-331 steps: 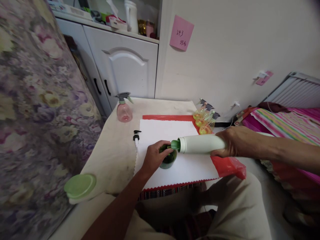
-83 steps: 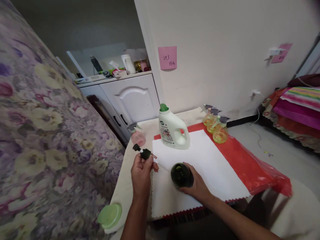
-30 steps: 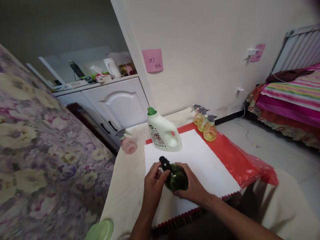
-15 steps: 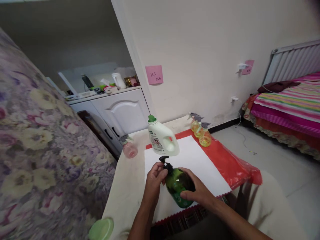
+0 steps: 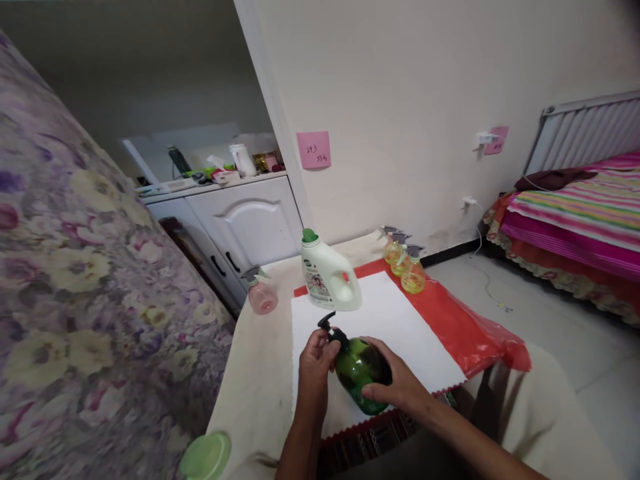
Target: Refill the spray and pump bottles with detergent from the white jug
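Note:
A green pump bottle is tilted over the near part of a white sheet, its top leaning to the left. My right hand wraps round the bottle's body, thumb across the front. At the neck, my left hand has its fingers closed on the black pump head; its fingertips are partly hidden behind the collar. Just beyond stands a pale green detergent jug with a green piece at its mouth, upright on the sheet, touched by neither hand.
A pink spray bottle stands at the table's left. Several yellow spray bottles line the far right on red plastic. A green lid or bowl lies at the near left. A floral curtain hangs at left; a bed is at right.
The view has shifted slightly, so most things appear a little further right. My left hand has turned a little at the pump head; both hands keep their hold.

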